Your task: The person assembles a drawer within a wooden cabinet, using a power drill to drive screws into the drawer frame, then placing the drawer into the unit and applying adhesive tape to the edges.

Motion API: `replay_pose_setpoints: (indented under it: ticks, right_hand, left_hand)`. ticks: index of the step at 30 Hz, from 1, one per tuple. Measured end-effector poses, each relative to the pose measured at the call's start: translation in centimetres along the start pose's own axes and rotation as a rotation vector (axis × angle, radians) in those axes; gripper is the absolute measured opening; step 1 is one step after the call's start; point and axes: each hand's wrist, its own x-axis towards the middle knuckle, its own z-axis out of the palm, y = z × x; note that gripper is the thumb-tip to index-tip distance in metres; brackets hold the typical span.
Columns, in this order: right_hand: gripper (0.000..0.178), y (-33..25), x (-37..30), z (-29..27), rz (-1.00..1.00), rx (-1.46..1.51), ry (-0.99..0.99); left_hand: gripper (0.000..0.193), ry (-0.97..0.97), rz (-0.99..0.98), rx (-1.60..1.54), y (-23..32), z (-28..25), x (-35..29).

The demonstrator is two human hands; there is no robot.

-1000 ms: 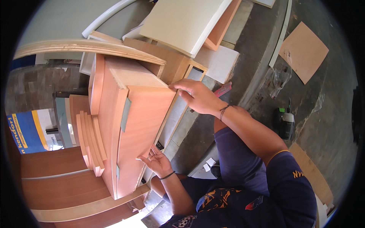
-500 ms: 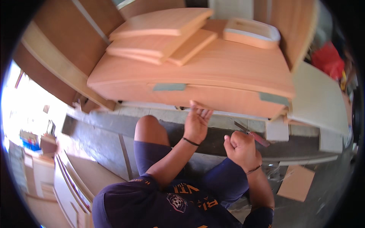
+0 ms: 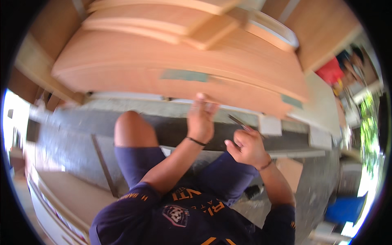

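Note:
My left hand (image 3: pixel 201 122) reaches up to the lower edge of a curved, wood-coloured front panel (image 3: pixel 134 81). Its fingers are stretched and slightly blurred; the index fingertip meets the panel's bottom. Lower and to the right, my right hand (image 3: pixel 246 148) is a fist with the thumb sticking out, apart from the panel, and no object shows in it. Just behind that fist, a tool with a dark blade (image 3: pixel 237 121) lies on the floor, its red handle mostly hidden. Strips of green tape (image 3: pixel 184 75) run across the joint between panel and top.
Boards (image 3: pixel 139 20) are stacked on the unit's top, beside a rounded wooden frame (image 3: pixel 271 32). Tall panels rise on both sides. A pale curved board (image 3: pixel 320 102) stands at right, a brown sheet (image 3: pixel 290 173) lies below it, and more boards (image 3: pixel 69 192) lean at lower left.
The view has swung right, so the scene shifts left and up. My left hand stays at the panel's lower edge; my right hand remains a fist and now covers more of the tool.

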Motion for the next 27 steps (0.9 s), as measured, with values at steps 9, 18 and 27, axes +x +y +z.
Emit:
replay_pose_setpoints:
  ticks: [9,18,27]
  right_hand:
    - [0.024,2.6,-3.8,-3.8,-0.139,-0.292,0.947]
    - [0.025,0.6,-1.7,4.5,-0.557,-0.077,0.353]
    - [0.026,-7.3,7.2,6.4,-0.967,0.176,-0.349]
  left_hand:
    - [0.05,-0.048,-0.017,0.009,-0.2,1.0,-0.4]
    - [0.042,-0.017,-0.059,-0.008,0.0,0.6,-0.1]
    - [0.029,0.045,-0.11,-0.159,-0.8,-0.1,0.0]
